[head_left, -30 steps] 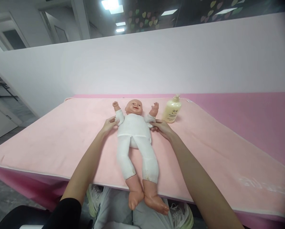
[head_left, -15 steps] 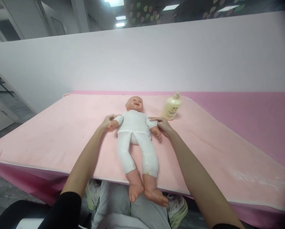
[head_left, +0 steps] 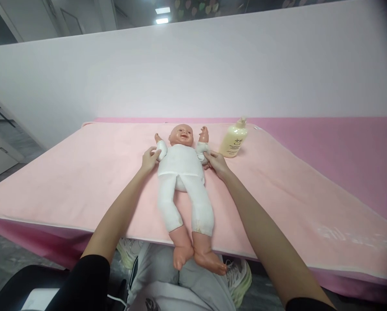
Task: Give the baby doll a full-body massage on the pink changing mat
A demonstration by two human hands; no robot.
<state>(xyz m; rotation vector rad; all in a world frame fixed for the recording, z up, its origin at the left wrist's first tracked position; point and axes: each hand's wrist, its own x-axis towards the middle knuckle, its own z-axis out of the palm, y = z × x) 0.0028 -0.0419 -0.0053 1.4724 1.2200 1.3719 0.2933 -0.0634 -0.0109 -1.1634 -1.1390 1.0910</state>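
Observation:
A baby doll (head_left: 181,162) with a white cloth body lies on its back on the pink towel (head_left: 115,181), its head toward the wall and its feet past the near edge. Both doll arms are bent upward beside the head. My left hand (head_left: 150,157) has its fingers closed on the white sleeve of the doll's arm at the left of the view. On the other side, my right hand (head_left: 217,162) grips the opposite arm near the elbow, with thumb and fingers around the cloth. Some fingertips are hidden behind the arms.
A yellow pump bottle (head_left: 234,139) stands on the towel, just beyond my right hand. A white wall (head_left: 193,73) rises behind the table. At the right, the pink tabletop (head_left: 342,160) shows beside the towel. My legs are under the near edge.
Both doll arms have swung from pointing down at its sides to pointing up beside its head. My hands have shifted up slightly with them, and the view has tilted down.

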